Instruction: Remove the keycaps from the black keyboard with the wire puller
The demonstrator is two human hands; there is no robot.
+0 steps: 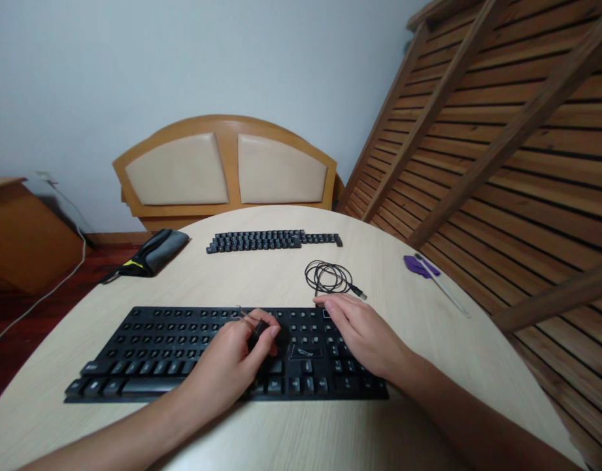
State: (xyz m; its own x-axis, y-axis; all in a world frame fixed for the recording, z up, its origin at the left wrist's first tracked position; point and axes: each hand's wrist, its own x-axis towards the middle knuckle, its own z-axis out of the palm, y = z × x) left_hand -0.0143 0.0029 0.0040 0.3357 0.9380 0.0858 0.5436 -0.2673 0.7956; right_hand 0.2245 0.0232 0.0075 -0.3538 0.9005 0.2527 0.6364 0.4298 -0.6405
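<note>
A black keyboard (pixel 148 337) lies before me, most of its upper rows stripped of caps so the switches show; the two lower rows keep theirs. My left hand (pixel 236 350) is closed above its middle right part, gripping a small dark-handled tool with thin wire prongs, which looks like a keycap puller (pixel 260 327). The fingers cover part of it, and whether a cap sits in the wires I cannot tell. Over the number pad rests my right hand (pixel 364 333), fingers stretched out and touching the keyboard's top right corner. Removed keycaps (pixel 256 241) stand in rows farther back.
The keyboard's coiled USB cable (pixel 329 277) lies behind my right hand. On the pale round table (pixel 418 340) are a dark pouch (pixel 161 252) at left and a purple cloth-like item (pixel 418 265) with a thin white-handled brush (pixel 442 286) at right. A wooden headboard and slatted frame stand beyond.
</note>
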